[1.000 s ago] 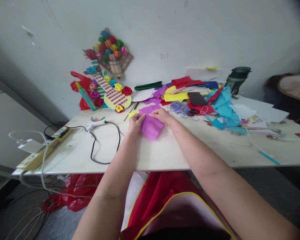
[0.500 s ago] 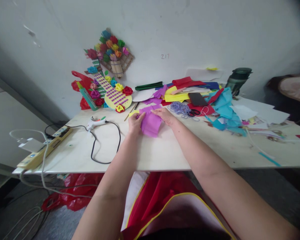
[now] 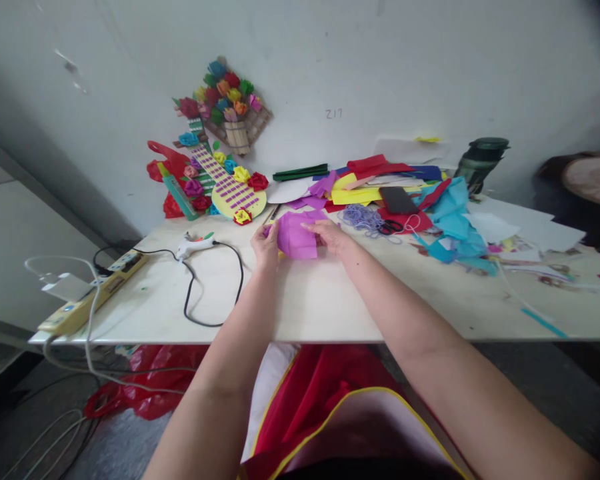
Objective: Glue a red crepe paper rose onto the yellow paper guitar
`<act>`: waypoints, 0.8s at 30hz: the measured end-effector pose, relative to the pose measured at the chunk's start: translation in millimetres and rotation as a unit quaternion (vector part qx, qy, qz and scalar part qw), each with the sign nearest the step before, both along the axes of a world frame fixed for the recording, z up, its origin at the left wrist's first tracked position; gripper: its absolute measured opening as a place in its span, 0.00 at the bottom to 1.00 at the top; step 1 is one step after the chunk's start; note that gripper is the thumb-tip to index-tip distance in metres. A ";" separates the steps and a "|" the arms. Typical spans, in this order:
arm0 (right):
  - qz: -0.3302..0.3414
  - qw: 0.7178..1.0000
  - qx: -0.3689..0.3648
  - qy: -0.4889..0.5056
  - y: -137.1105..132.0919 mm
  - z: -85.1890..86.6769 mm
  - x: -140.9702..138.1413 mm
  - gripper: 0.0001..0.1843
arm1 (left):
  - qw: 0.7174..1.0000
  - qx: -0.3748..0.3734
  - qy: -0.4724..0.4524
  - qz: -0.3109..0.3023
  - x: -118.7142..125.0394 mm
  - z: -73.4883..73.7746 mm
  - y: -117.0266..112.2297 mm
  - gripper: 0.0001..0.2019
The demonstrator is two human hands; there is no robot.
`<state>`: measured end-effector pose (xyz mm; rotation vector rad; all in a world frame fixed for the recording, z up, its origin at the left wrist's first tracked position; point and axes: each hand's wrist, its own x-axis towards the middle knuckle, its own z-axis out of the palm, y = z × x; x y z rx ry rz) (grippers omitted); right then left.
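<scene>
A sheet of purple crepe paper (image 3: 299,240) is held between my two hands above the white table. My left hand (image 3: 266,245) pinches its left edge, with a bit of the paper showing behind the fingers. On the other side, my right hand (image 3: 330,235) grips the paper with thumb and fingertips near its upper right. Something small and yellow peeks out beneath the sheet by my left hand, mostly hidden. Just behind the sheet lies a dark pen-like stick (image 3: 274,213).
Left are a hot glue gun (image 3: 195,247) with a looping black cord and a power strip (image 3: 95,293). Behind stands a paper-flower guitar craft (image 3: 235,193). To the right lie purple yarn (image 3: 363,219), scissors (image 3: 391,227), a phone (image 3: 397,199), coloured paper and a bottle (image 3: 480,163).
The purple paper has turned and tilted, its lower edge now higher and straighter. My left hand has shifted its hold along the left edge. The view has moved slightly.
</scene>
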<state>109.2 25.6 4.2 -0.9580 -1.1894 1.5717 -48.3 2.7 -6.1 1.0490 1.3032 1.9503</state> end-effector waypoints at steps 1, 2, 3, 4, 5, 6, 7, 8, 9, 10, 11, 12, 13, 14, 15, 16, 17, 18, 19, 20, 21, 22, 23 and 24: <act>-0.018 1.000 0.003 0.000 0.3 -0.3 -1.2 0.12 | 1.000 0.000 0.000 -0.004 0.5 0.2 0.0 0.17; -0.037 0.999 0.011 -0.003 0.3 -0.1 -2.0 0.11 | 1.000 -0.001 -0.001 -0.011 1.2 0.5 -0.2 0.17; -0.057 0.998 0.024 -0.008 0.0 0.6 -2.4 0.10 | 1.000 -0.003 0.000 -0.020 2.0 0.8 -0.8 0.16; -0.075 0.996 0.039 -0.014 -0.5 1.7 -2.3 0.10 | 0.999 -0.007 0.001 -0.032 2.8 1.2 -1.5 0.16; -0.088 0.994 0.054 -0.022 -1.1 3.1 -1.8 0.09 | 0.999 -0.011 0.003 -0.045 3.6 1.6 -2.5 0.16; -0.096 0.993 0.067 -0.029 -1.8 4.6 -0.9 0.08 | 0.998 -0.014 0.005 -0.060 4.2 1.9 -3.5 0.17; -0.098 0.991 0.077 -0.038 -2.3 6.0 0.4 0.08 | 0.997 -0.017 0.006 -0.075 4.5 2.1 -4.6 0.17; -0.096 0.991 0.084 -0.046 -2.7 7.2 1.9 0.08 | 0.996 -0.019 0.008 -0.089 4.6 2.2 -5.6 0.18; -0.092 0.990 0.089 -0.056 -2.8 8.3 3.6 0.07 | 0.995 -0.023 0.010 -0.101 4.4 2.2 -6.5 0.19; -0.087 0.990 0.093 -0.066 -2.7 9.1 5.5 0.07 | 0.993 -0.025 0.012 -0.111 3.9 2.2 -7.3 0.20; -0.083 0.989 0.096 -0.075 -2.5 9.8 7.3 0.07 | 0.992 -0.028 0.015 -0.122 3.3 2.1 -7.8 0.21; -0.079 0.988 0.100 -0.084 -2.2 10.2 9.1 0.07 | 0.990 -0.030 0.019 -0.134 2.5 2.0 -8.3 0.21; -0.074 0.988 0.103 -0.091 -1.9 10.6 10.8 0.07 | 0.989 -0.032 0.023 -0.144 1.6 1.9 -8.5 0.21; -0.070 0.987 0.104 -0.098 -1.8 11.1 12.3 0.08 | 0.987 -0.034 0.029 -0.153 0.7 1.6 -8.6 0.21; -0.065 0.987 0.104 -0.104 -2.0 11.6 13.6 0.09 | 0.986 -0.037 0.037 -0.159 -0.3 1.2 -8.4 0.21; -0.060 0.987 0.104 -0.109 -2.5 12.2 14.5 0.10 | 0.985 -0.041 0.048 -0.160 -1.2 0.5 -7.9 0.21; -0.055 0.987 0.102 -0.113 -3.3 12.9 15.3 0.11 | 0.985 -0.047 0.062 -0.156 -2.1 -0.3 -7.3 0.21; -0.050 0.987 0.100 -0.117 -4.3 13.7 15.7 0.11 | 0.984 -0.052 0.078 -0.152 -3.0 -1.3 -6.4 0.21; -0.044 0.987 0.098 -0.119 -5.5 14.4 16.0 0.12 | 0.983 -0.056 0.094 -0.149 -3.6 -2.5 -5.4 0.21; -0.038 0.987 0.096 -0.121 -6.6 15.2 16.1 0.12 | 0.981 -0.060 0.111 -0.145 -4.1 -3.6 -4.3 0.20; -0.031 0.988 0.094 -0.122 -7.7 15.7 16.2 0.12 | 0.980 -0.064 0.129 -0.139 -4.4 -4.7 -3.3 0.19; -0.024 0.988 0.094 -0.123 -8.5 16.1 16.2 0.12 | 0.978 -0.069 0.149 -0.132 -4.5 -5.5 -2.5 0.19; -0.020 0.988 0.095 -0.123 -9.0 16.3 16.1 0.12 | 0.975 -0.074 0.172 -0.123 -4.5 -6.0 -1.9 0.18; -0.017 0.987 0.097 -0.125 -9.2 16.2 16.1 0.11 | 0.971 -0.078 0.195 -0.111 -4.3 -6.2 -1.6 0.18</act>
